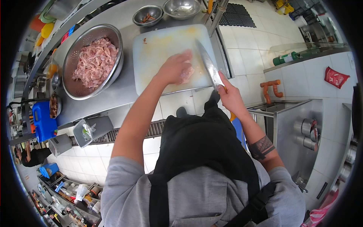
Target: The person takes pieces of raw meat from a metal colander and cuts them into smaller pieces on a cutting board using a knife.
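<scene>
A large white cutting board point(151, 53), stained yellowish, lies on the steel counter in front of me. My left hand point(173, 69) is over its middle, fingers bent and slightly blurred, gripping a piece of raw chicken point(187, 75). In my right hand point(231, 97) is the handle of a long chef's knife point(208, 62). Its blade points away from me over the board's right side, apart from the chicken. Left of the board, a big steel colander point(68, 72) holds a heap of cut raw chicken point(96, 62).
Two steel bowls stand behind the board: a small one point(138, 22) with brownish pieces, and a wider one point(182, 8). A metal post point(218, 17) rises at the counter's right corner. Below the counter are a grey bin point(100, 126) and a blue jerrycan point(43, 119). Another person point(34, 157) is far left.
</scene>
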`<state>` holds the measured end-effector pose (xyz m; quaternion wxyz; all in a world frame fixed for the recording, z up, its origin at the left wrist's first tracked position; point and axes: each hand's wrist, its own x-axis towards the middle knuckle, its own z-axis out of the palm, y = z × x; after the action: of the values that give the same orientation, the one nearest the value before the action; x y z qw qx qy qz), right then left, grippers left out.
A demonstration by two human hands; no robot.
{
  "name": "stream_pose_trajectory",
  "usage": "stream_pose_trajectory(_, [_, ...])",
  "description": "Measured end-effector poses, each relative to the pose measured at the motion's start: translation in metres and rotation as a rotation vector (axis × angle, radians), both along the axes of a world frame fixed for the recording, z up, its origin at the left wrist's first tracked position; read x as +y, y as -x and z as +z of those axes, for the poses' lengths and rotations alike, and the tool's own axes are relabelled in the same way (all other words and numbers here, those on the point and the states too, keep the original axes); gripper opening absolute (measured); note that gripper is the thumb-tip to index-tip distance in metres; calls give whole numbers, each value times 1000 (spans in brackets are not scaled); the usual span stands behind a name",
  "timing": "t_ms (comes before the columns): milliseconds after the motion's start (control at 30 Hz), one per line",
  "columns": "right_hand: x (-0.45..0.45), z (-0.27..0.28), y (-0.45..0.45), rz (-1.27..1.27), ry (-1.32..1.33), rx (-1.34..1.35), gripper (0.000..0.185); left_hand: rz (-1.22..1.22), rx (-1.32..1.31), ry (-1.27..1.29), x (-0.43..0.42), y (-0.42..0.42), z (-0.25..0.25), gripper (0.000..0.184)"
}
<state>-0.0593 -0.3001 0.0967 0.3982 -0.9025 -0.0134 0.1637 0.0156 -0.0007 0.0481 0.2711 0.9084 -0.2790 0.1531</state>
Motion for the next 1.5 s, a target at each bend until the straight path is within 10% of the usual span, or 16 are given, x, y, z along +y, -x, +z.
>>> stream_pose_trajectory(67, [-4,-1,2,-19,-44,6,61,-131,200,-317,3,-25,3,37])
stream_pose_trajectory(300, [-30,5,10,-159,-130,45,60,-159,538,-230,16,-49,14,23])
stream_pose_trajectory(567, [-45,11,5,-320,-247,112,60,181,900,1106,-12,-32,51,30])
stream_pose_trajectory(700, [-35,16,5,-293,-267,136,59,534,837,648,-20,-16,29,38])
stream_pose_trajectory(767, [-28,16,8,-246,-242,176,59,494,646,21,-4,-3,-15,40])
stream_pose_trajectory(1033, [10,-3,9,-53,-251,314,58,572,597,261,-10,12,-16,54])
stream_pose_trajectory(1500, [36,0,-11,56,-136,344,60,483,383,372,-2,-23,-49,25])
